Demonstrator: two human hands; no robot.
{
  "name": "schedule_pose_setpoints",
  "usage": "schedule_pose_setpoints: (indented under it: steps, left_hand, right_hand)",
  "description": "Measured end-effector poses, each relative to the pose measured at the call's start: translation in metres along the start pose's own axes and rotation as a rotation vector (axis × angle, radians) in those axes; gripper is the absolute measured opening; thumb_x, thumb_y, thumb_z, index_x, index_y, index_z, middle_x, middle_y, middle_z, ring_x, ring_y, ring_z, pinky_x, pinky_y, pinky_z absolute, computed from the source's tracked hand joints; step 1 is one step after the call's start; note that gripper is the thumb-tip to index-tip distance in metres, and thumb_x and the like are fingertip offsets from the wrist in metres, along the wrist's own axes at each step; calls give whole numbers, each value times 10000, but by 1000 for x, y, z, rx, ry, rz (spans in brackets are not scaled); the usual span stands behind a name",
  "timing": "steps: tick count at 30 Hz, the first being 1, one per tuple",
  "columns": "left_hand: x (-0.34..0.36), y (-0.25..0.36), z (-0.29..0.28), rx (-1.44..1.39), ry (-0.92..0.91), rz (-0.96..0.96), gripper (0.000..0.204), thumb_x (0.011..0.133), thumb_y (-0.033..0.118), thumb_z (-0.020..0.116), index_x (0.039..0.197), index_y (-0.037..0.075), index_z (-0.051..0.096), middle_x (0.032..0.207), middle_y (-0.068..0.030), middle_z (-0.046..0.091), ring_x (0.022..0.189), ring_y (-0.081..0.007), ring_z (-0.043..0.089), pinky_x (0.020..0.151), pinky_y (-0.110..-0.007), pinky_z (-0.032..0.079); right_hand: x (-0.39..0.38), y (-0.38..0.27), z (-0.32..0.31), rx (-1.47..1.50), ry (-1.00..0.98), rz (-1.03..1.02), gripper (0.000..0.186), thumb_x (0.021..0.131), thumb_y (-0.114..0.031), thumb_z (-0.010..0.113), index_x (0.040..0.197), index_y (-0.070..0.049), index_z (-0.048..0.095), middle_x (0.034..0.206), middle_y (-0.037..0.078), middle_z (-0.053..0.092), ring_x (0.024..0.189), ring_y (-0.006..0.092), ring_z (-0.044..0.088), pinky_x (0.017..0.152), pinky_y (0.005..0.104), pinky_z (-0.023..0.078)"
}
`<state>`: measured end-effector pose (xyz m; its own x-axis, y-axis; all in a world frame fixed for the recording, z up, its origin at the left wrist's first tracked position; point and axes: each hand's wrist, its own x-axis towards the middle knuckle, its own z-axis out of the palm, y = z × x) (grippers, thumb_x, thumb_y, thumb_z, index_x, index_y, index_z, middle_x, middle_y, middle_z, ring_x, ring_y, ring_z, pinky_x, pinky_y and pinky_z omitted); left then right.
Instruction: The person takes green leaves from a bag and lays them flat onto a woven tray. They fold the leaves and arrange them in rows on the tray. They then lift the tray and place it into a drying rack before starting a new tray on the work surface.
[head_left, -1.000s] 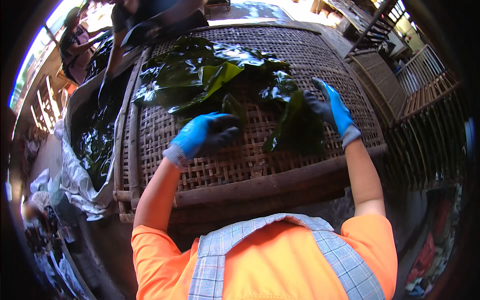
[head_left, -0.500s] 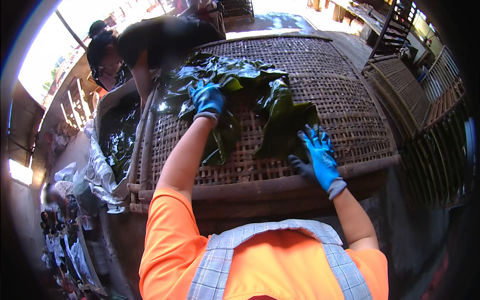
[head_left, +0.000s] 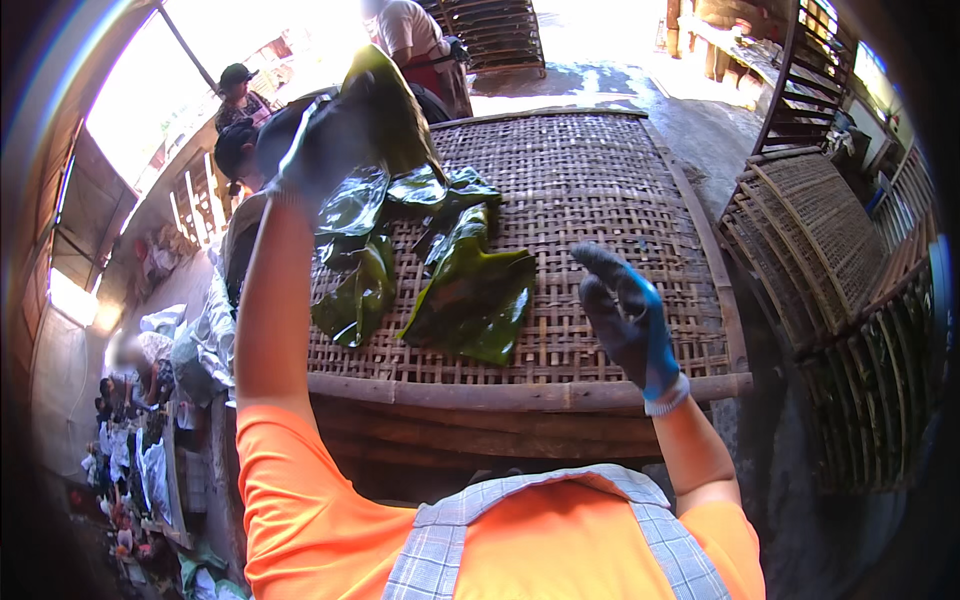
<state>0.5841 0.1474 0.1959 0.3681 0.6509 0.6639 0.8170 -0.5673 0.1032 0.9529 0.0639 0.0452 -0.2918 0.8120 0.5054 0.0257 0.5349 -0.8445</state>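
Note:
My left hand, gloved and blurred by motion, is raised over the left side of a woven bamboo rack. Its fingers are closed on a glossy dark green sheet, wet and leaf-like, lifted upright. Below it, more wet green sheets lie overlapping on the weave. The nearest broad sheet is spread flat toward the front edge. My right hand, in a blue glove with a dark palm, hovers above the rack's right front with fingers apart and nothing in them.
Behind my left arm bends a co-worker in dark clothing, partly hidden. Another person stands beyond the rack. More woven racks are stacked at the right. White plastic sacking hangs along the left side.
My left hand has risen from the pile, lifting a sheet up and to the left. My right hand has left the broad sheet's edge and turned palm inward. My view has shifted.

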Motion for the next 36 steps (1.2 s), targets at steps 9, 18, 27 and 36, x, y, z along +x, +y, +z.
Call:
schedule_pose_setpoints:
  steps: [9, 18, 27, 36]
  left_hand:
    - [-49, 138, 119, -2386, -420, -631, 292, 877, 148, 572, 1132, 8, 587, 1120, -139, 617, 1025, -240, 607, 886, -367, 494]
    - [-76, 191, 208, -2394, -422, -952, 395, 946, 213, 499, 1296, 33, 481, 1171, -142, 617, 1026, -257, 624, 928, -404, 500]
    - [-53, 259, 303, -1485, -479, -1006, 266, 959, 269, 550, 994, 18, 631, 762, 22, 593, 621, -64, 513, 551, -228, 424]
    - [-86, 233, 251, -750, -464, -626, 416, 923, 397, 584, 970, -10, 656, 798, -109, 683, 674, -134, 576, 675, -334, 474]
  right_hand:
    - [27, 31, -10, 703, -99, 155, 637, 946, -372, 557, 1401, 19, 344, 1343, 92, 480, 1206, 155, 471, 1054, 292, 344]
    - [-35, 39, -56, 663, 103, 471, 275, 945, -171, 575, 1172, -18, 596, 1068, 15, 651, 915, 101, 615, 814, 272, 506]
    - [-51, 104, -197, -80, 146, 661, 247, 911, -85, 586, 1138, 8, 610, 1010, 35, 660, 876, 83, 576, 790, 238, 467]
    - [-49, 78, -185, -901, 62, 672, 355, 963, -259, 494, 1152, 13, 623, 1003, 95, 682, 949, 133, 604, 850, 301, 480]
